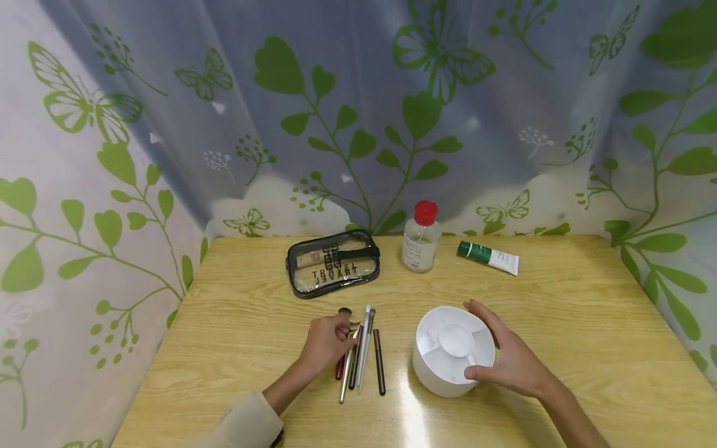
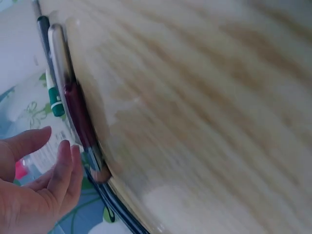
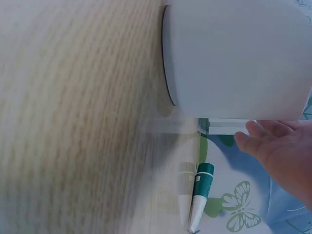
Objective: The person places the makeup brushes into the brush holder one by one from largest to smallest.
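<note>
Several makeup brushes and pencils (image 1: 364, 354) lie in a loose bundle on the table. My left hand (image 1: 327, 341) is over their upper ends; in the left wrist view its thumb and fingertips stand apart beside a brush with a dark red and silver handle (image 2: 80, 114). A separate dark pencil (image 1: 379, 364) lies just right of the bundle. My right hand (image 1: 512, 361) holds a white round organizer (image 1: 445, 379) from its right side, thumb at the near rim and fingers at the far side. Dividers and a round middle section show inside it.
Behind the brushes lies a clear travel pouch (image 1: 330, 286) with black trim and a beige item inside. A clear bottle with a red cap (image 1: 421, 246) stands beside it. Farther right is a green and white tube (image 1: 488, 257). A patterned curtain (image 1: 358, 155) borders the table.
</note>
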`<state>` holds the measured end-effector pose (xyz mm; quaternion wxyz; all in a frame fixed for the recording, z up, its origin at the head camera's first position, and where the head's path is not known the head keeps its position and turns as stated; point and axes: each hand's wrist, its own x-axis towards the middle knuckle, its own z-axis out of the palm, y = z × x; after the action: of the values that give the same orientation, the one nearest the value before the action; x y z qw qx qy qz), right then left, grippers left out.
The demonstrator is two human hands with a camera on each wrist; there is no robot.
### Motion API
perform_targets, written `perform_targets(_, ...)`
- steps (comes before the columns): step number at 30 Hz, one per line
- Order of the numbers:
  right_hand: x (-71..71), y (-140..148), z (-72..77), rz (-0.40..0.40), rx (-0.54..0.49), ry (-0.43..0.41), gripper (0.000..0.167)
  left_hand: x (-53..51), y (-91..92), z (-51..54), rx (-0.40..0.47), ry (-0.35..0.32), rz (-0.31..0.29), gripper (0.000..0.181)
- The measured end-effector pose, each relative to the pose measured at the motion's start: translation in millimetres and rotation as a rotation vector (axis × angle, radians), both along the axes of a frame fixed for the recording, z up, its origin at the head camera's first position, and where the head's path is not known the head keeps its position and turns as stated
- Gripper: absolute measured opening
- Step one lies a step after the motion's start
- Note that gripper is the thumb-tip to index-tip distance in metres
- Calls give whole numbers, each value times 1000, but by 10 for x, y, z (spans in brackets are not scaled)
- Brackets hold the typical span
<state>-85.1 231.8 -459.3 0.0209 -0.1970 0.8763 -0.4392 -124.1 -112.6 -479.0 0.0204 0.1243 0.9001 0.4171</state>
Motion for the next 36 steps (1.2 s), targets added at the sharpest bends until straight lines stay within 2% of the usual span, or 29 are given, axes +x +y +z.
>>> perform_targets(5,28,-15,-22,-8,54,-36,112,45,61,-40,-113,92,-8,16)
perform_targets(7,34,-18,-25,-8,58,-43,114,49,79,-58,-150,118,-5,17)
perform_targets(15,40,0,-49,14,-4,-57,121,39,139,-78,-213,120,6,25)
perform_targets(22,34,16,-74,1,20,-44,120,26,224,-63,-317,101,41,27)
perform_targets(36,36,5,-57,11,21,-56,117,3,333,-63,-477,139,64,25)
